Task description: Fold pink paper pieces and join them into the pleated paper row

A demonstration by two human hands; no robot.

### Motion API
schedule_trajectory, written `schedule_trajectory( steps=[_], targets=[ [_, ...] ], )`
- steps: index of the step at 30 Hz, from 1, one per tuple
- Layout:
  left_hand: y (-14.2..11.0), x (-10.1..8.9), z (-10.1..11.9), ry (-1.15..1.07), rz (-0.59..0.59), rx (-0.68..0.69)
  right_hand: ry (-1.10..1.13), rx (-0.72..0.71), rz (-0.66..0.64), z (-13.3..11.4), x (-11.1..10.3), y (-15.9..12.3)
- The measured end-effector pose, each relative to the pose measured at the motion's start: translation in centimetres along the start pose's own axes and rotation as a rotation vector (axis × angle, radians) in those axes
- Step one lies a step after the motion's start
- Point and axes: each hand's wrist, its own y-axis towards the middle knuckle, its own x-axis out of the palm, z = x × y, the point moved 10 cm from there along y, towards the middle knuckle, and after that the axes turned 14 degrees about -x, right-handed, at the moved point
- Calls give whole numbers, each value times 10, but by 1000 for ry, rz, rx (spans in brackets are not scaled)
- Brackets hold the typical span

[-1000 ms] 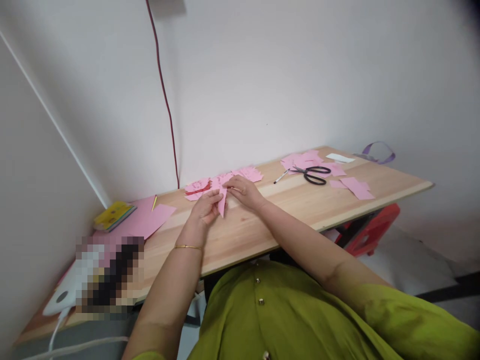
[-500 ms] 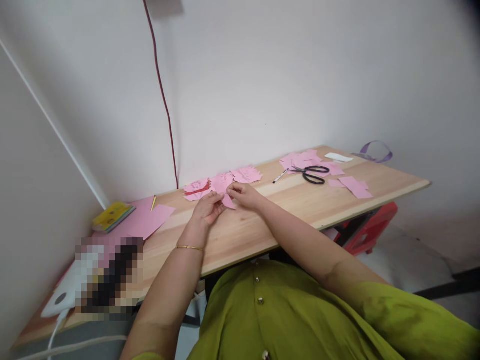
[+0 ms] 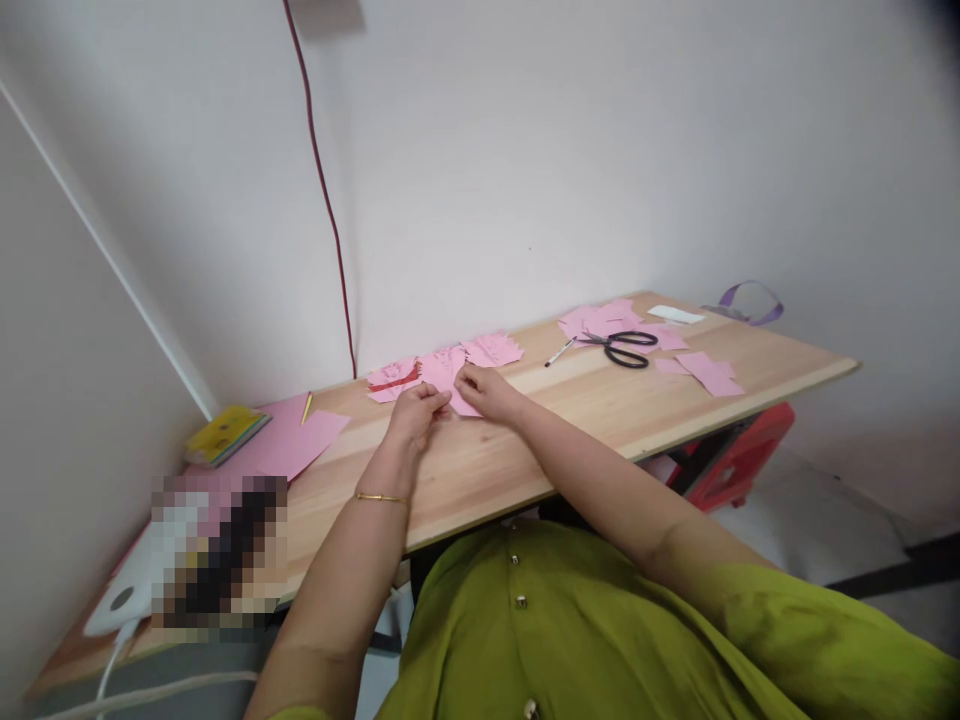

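A small piece of pink paper [image 3: 465, 407] is between my two hands over the wooden table. My left hand [image 3: 420, 412] pinches its left side, thumb pressed against the fingers. On the other side, the curled fingers of my right hand [image 3: 489, 391] grip its upper right edge. Just behind my hands, close to the wall, lie pink paper cutouts [image 3: 495, 349] with jagged edges and drawn lines. One cutout at the left carries a red strip [image 3: 395, 380]. My fingers cover part of the held paper.
Black-handled scissors [image 3: 628, 350] and a pen [image 3: 560, 352] lie to the right beside pink scraps [image 3: 709, 372]. A white slip [image 3: 676, 315] is at the back right. At the left are large pink sheets [image 3: 315, 440], a yellow pencil [image 3: 307, 407], a yellow pack [image 3: 225, 433] and a white device [image 3: 124, 590].
The paper between my hands has turned, its lower point swinging to the right. My left fingers have folded in more, while my right hand stays almost where it was.
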Motion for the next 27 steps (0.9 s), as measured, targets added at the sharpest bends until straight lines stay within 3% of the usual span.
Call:
schedule_trajectory(
  steps=[8,19,27],
  targets=[
    [2,-2,-4,-12,49,-5,-43,-61,-95,-4,6,0],
    [2,-4,2,7,42,48,149,59,-55,3,5,-3],
    [-1,-3,0,6,50,-16,148,35,-63,1,3,-3]
  ],
)
